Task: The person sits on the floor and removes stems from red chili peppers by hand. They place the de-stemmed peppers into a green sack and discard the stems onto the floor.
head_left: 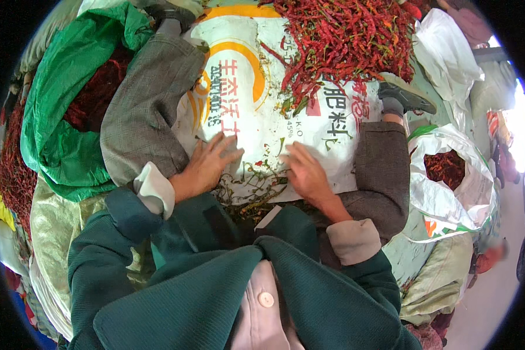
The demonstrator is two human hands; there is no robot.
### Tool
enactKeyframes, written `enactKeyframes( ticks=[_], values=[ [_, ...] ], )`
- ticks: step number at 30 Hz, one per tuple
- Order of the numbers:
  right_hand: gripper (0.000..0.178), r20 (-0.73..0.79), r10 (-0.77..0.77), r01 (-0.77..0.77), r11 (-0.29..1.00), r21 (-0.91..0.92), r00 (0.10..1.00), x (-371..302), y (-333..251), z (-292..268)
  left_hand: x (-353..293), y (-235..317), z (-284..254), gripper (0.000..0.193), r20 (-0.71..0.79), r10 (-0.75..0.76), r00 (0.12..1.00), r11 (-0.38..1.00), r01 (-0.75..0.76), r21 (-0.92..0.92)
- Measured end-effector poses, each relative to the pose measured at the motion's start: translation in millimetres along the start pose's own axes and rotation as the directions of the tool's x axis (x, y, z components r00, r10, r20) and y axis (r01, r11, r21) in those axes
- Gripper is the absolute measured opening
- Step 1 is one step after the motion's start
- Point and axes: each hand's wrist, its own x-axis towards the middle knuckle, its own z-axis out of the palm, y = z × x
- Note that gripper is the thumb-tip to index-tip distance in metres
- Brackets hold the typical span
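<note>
Between my spread legs lies a flattened white woven sack (262,129) with orange, red and black printing. My left hand (209,163) rests on its near left part, fingers spread and nothing held. Across from it, my right hand (307,174) is low over the sack, fingers apart and slightly bent, with no object visible in it. Loose stems and leafy scraps (248,189) lie between and below both hands. Farther off, a heap of dried red chillies (344,41) covers the sack's far right part, with some strays trailing toward my right hand.
At my left stands an open green sack (55,99) holding dark red chillies (102,84). More red chillies (18,166) lie beyond it. To the right is a white bag (481,201) of dark red pieces (446,168). My shoe (407,96) borders the chilli heap.
</note>
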Motion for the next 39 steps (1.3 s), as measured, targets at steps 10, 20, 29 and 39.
enactKeyframes(
  ticks=[10, 20, 29, 39],
  values=[
    [0.028, 0.096, 0.124, -0.145, 0.953, 0.264, 0.988, -14, 5, -28, 17, 12, -33, 0.052, -0.033, 0.086, 0.996, 0.985, -0.090, -0.146],
    [0.013, 0.170, 0.178, -0.223, 0.927, 0.301, 0.969, -12, 4, -13, 1, 44, 8, 0.034, 0.154, 0.433, 0.888, 0.817, -0.314, -0.483],
    [0.019, -0.274, 0.283, -0.279, 0.959, 0.053, 0.919, 118, 82, -13, 88, 15, 3, 0.025, -0.168, -0.054, 0.984, 0.586, -0.105, -0.804],
    [0.011, -0.013, 0.222, -0.222, 0.962, -0.157, 0.975, 86, 78, -25, 96, 11, 7, 0.023, -0.074, -0.303, 0.950, 0.195, -0.014, -0.981]
  ],
)
